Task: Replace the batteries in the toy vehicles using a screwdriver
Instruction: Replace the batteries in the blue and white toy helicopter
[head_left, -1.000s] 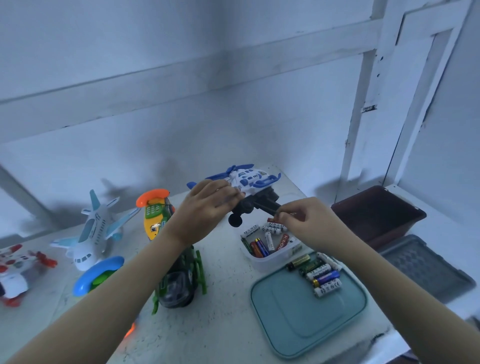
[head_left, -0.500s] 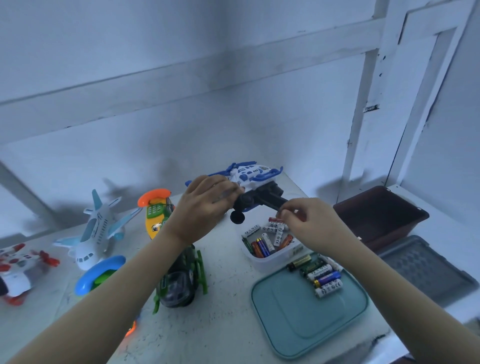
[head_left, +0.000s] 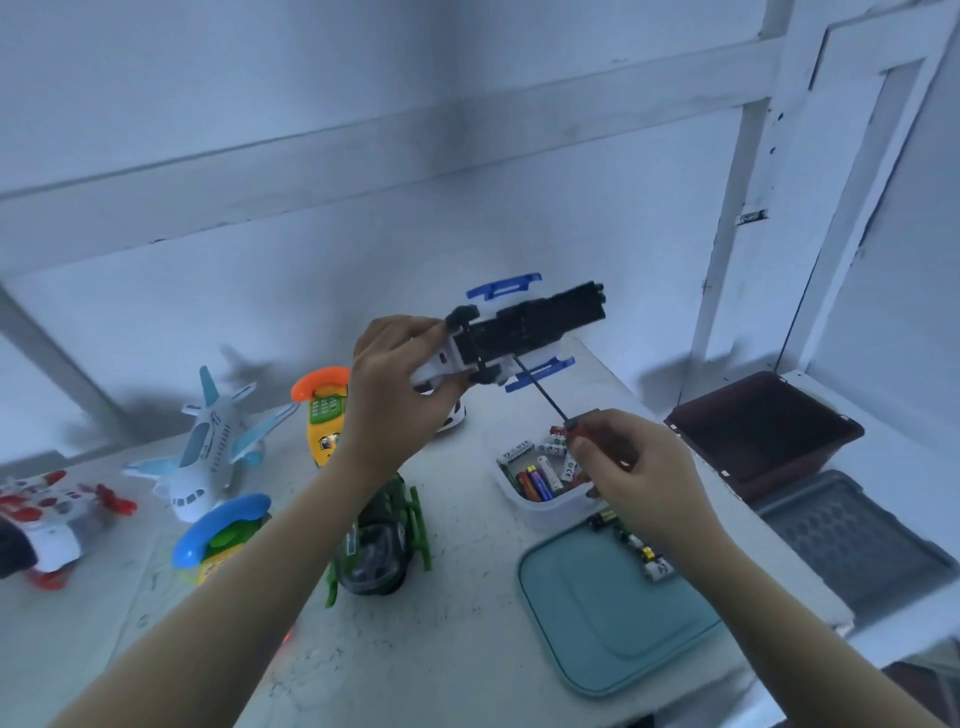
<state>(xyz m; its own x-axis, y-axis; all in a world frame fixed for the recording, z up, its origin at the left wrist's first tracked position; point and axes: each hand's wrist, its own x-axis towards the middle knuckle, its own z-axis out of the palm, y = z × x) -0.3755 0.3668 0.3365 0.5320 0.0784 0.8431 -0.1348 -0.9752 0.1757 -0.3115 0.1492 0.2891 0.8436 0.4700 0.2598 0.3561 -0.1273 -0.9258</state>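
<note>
My left hand (head_left: 400, 395) grips the nose end of a white and blue toy vehicle (head_left: 524, 332), held in the air and turned over so its black underside faces me. My right hand (head_left: 628, 467) pinches the red handle of a thin screwdriver (head_left: 540, 389). The screwdriver's dark shaft slants up and left, and its tip meets the toy's underside. A small white tub of batteries (head_left: 540, 470) sits on the table under the screwdriver. Several loose batteries (head_left: 639, 551) lie on a teal lid (head_left: 613, 618), partly hidden by my right wrist.
On the white table (head_left: 467, 649) stand a green toy vehicle (head_left: 384, 545), a white and blue toy plane (head_left: 208, 447), two toy phones (head_left: 322, 415) and a red and white toy (head_left: 41, 519). A dark brown bin (head_left: 763, 431) and a grey tray (head_left: 852, 535) sit at the right.
The toy has been rolled over so its black underside faces up, and raised. My right hand has drawn back toward me, and the screwdriver's shaft now shows, its tip at the underside.
</note>
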